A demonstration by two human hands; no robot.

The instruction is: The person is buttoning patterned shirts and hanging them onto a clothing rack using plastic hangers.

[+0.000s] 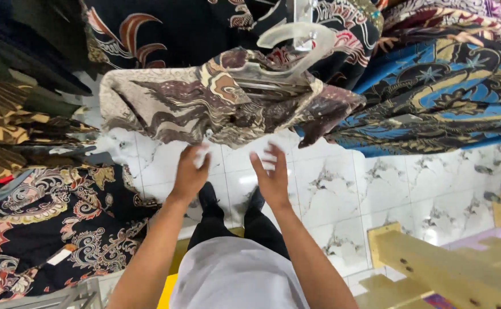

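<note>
A brown and cream patterned batik shirt (205, 100) hangs on a clear plastic hanger (294, 43) in front of me. My left hand (191, 171) reaches up just under the shirt's lower edge, fingers blurred, near or touching the cloth. My right hand (271, 176) is raised beside it with fingers spread, just below the hem and holding nothing. Whether the left hand grips the fabric cannot be told.
More patterned shirts hang around: black with swirls (50, 229) at the left, blue and black (439, 91) at the right, dark ones behind. White marble floor tiles (376, 189) lie below. A wooden frame (450, 263) stands at the lower right.
</note>
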